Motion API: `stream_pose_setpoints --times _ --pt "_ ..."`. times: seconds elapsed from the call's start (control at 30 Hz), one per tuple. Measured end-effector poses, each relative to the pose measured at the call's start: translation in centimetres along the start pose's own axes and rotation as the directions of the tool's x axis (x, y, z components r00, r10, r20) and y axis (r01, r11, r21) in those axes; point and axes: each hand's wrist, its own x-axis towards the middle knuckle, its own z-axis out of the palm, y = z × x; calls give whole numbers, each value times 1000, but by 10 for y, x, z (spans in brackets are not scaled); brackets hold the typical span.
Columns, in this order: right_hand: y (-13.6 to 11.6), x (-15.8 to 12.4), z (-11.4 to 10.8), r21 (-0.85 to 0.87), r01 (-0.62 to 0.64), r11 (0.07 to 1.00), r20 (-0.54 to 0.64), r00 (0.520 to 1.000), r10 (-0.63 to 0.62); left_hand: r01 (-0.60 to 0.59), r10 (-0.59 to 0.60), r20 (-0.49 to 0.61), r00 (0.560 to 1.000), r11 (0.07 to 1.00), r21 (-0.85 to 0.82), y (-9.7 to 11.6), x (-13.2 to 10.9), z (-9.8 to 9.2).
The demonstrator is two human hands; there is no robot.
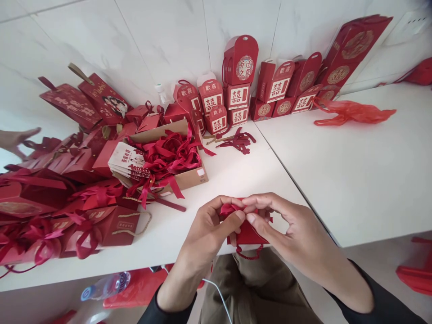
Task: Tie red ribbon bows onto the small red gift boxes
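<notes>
Head view: the left hand (209, 231) and the right hand (290, 231) meet at the near edge of the white table (337, 180). Thumb and forefinger of each hand are closed, pinching the red satin ribbon (228, 209) on top of the small red paper gift box (248, 235) between them. An open brown cardboard box (189, 179) of ribbons lies behind, well apart.
</notes>
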Motion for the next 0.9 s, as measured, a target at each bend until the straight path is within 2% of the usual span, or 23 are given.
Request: stream_pose_setpoints --times 0.1,0.17,0.27,0.33,0.4,0.47,0.57,0.63,0.7,0.77,0.9 --pt "2 1 -2 -29 -10 1000 -8 1000 10 2 -2 -5 1000 1000 30 -1 -1 0" --pt "4 2 -2 -60 -14 998 41 999 17 -25 25 -3 1000 997 77 -1 -1 1" --pt "6 5 0 -56 -44 997 152 987 52 -117 123 -24 992 977 180 0 -2 3" --pt "7 6 1 -29 -73 997 163 984 77 -190 212 -47 976 941 280 -2 -3 5" --pt "7 7 2 -2 -98 995 153 984 97 -258 314 -65 947 865 430 -6 -4 6" --pt "7 8 2 28 -112 993 156 982 106 -334 465 -56 884 709 621 -15 -4 5" --pt "6 8 1 63 -120 991 164 980 109 -419 690 36 723 397 816 -30 -4 5" --pt "7 8 1 75 -121 990 172 979 107 -432 773 75 629 268 861 -39 -3 5" --pt "8 7 0 75 -117 990 172 980 102 -436 816 86 572 213 874 -45 -3 6" --pt "9 8 -1 49 -99 994 175 981 89 -458 839 107 534 181 870 -48 -2 6" --pt "8 10 -3 -16 -69 997 218 973 71 -500 857 124 500 169 849 -53 -2 5"
